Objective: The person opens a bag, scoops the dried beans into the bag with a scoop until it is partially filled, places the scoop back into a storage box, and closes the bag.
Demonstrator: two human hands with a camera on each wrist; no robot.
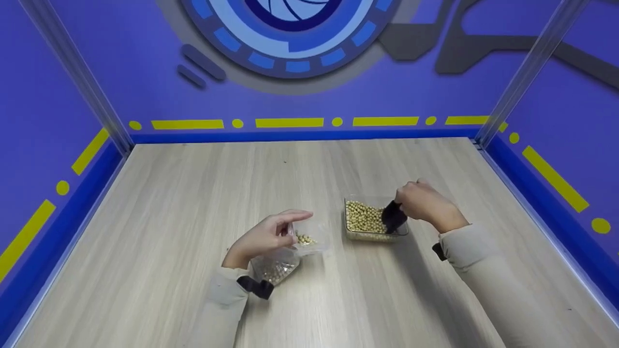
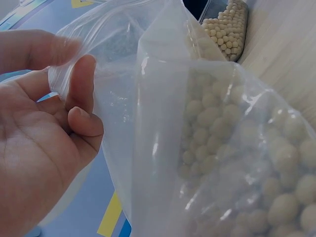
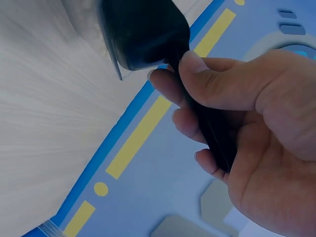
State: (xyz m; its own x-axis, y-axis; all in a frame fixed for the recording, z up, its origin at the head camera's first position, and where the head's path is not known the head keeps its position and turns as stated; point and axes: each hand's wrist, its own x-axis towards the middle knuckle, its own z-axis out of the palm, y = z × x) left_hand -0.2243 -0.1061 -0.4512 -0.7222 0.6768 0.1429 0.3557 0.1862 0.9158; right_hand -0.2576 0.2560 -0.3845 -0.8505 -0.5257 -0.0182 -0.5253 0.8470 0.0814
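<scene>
A black scoop (image 1: 394, 216) dips into soybeans (image 1: 363, 217) in a clear rectangular container (image 1: 370, 237). My right hand (image 1: 424, 202) grips its handle, thumb along the neck and fingers wrapped round it, as the right wrist view shows. To the left, my left hand (image 1: 266, 237) pinches the rim of a clear plastic bag (image 2: 118, 123) between thumb and fingers. The bag's mouth stands partly spread, and soybeans (image 2: 281, 197) fill its lower part. In the head view the left hand covers some of the bag.
The pale wooden table (image 1: 184, 193) carries the bag and the container. Blue panels (image 1: 290, 106) with yellow marks stand behind and at both sides, joined by metal posts (image 1: 527, 63). A black band (image 1: 256, 286) sits on the left wrist.
</scene>
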